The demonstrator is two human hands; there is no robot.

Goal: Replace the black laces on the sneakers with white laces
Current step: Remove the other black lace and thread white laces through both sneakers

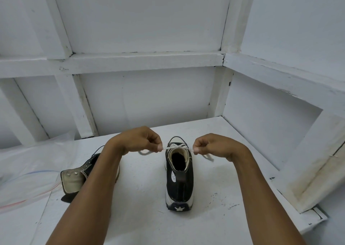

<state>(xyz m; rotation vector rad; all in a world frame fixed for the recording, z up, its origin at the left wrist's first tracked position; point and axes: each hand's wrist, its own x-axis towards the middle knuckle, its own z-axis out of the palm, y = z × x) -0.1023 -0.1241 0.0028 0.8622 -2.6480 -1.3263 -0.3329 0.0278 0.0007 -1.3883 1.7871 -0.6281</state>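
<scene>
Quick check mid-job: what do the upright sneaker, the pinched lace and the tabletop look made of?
The upright sneaker: black upper looks like matte woven canvas, with a smooth, rubber-like white sole edge. The white lace: flat, dull, probably woven fabric. The tabletop: hard board painted white, scuffed and speckled; likely wood, though paint hides it.

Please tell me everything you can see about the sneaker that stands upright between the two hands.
The upright sneaker is a black high-top, seemingly canvas, with cream lining, white rubber sole and toe cap, and a white star on the heel. It stands on the white table, heel toward the camera. A white lace crosses its top; the left hand and the right hand each pinch one side, stretched sideways.
</scene>
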